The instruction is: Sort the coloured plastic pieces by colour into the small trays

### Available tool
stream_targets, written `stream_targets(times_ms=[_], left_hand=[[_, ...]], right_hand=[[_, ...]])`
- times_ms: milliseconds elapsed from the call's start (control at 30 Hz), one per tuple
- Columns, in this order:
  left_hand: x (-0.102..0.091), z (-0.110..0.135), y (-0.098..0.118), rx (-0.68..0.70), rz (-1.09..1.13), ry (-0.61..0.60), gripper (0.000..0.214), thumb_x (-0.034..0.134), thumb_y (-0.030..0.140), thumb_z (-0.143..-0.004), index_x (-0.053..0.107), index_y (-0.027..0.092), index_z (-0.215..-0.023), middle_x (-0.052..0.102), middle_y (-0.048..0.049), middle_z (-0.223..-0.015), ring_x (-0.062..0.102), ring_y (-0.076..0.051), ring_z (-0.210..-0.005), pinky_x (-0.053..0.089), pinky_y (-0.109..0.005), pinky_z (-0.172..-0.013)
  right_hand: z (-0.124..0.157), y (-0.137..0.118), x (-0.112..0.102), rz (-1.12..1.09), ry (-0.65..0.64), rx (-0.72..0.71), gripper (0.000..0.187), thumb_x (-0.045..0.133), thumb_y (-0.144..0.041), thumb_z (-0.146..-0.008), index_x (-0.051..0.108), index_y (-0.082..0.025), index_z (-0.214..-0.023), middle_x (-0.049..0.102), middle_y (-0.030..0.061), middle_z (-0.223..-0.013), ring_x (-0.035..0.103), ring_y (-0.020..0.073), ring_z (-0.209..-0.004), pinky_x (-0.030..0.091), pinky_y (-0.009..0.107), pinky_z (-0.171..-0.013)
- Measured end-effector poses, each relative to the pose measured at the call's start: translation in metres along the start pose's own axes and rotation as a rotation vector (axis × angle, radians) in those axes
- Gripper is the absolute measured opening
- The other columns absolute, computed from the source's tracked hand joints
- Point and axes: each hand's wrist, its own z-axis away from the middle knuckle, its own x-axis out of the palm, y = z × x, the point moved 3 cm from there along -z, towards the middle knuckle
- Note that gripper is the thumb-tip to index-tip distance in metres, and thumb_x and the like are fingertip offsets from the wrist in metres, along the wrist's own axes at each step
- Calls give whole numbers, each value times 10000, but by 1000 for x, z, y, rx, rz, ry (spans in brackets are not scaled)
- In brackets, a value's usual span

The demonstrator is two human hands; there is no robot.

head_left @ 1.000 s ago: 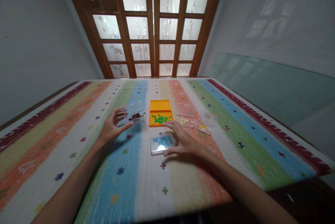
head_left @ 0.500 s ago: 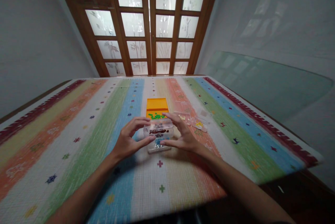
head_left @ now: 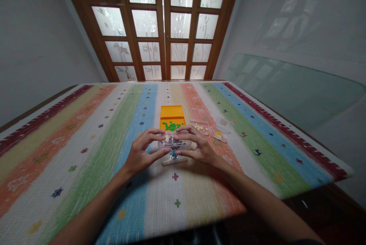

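A clear plastic box with small dark pieces inside is held between both hands above the tablecloth. My left hand grips its left end, fingers on top and thumb along the near side. At the right end, my right hand grips it the same way. Under and nearer than this box lies another clear box, partly covered, with blue and white bits in it. Just beyond the hands is an open orange case holding small green pieces.
Right of the orange case lie a clear open box with pale pieces and another with yellow pieces. A striped tablecloth covers the table. Wooden doors with glass panes stand behind; a glass panel is at right.
The held box has tilted, and its dark pieces have shifted and spread. The fingers of my right hand have moved further over its top. The other boxes stay where they were.
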Motion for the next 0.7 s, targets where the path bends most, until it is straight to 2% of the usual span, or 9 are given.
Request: stream_targets(times_ms=[300,400,500,633,700], left_hand=[[0,1,2,66,-70,-22,171,784,294,-881,720,220,-1021,717,-90,-1122,711,-226,-1038,577,-398,-906],[-1,2,0,71,-83,-23,205,786,290,-875,697,210,-1041,700,-96,-1129,702,-227,-1047,579,-402,-900],[0,5,-3,81,-114,-54,212,794,284,-861,682,204,-1022,687,-99,-1141,692,-231,-1054,580,-419,-909],[5,10,-9,90,-140,-155,226,817,285,-828,691,210,-1001,662,-101,-1166,671,-245,-1078,577,-449,-930],[8,12,-14,88,-135,-201,280,825,289,-811,688,216,-1044,642,-103,-1175,656,-256,-1100,571,-462,-947]], right_hand=[[0,2,2,-15,-44,-6,415,793,-350,-881,656,-328,-1272,609,72,-1229,616,238,-1176,542,462,-997],[-1,4,-2,30,-98,-25,583,812,-442,-846,587,-322,-1371,595,93,-1297,587,265,-1236,517,491,-1028],[-4,14,-24,142,-80,-17,811,827,-571,-779,493,-292,-1464,561,130,-1393,540,315,-1303,475,538,-1065],[-3,39,-71,497,165,78,635,732,-491,-882,513,-247,-1425,602,144,-1337,555,337,-1252,431,566,-1076],[1,55,-88,672,212,159,600,674,-463,-901,513,-209,-1420,604,167,-1337,549,360,-1239,408,586,-1079]])
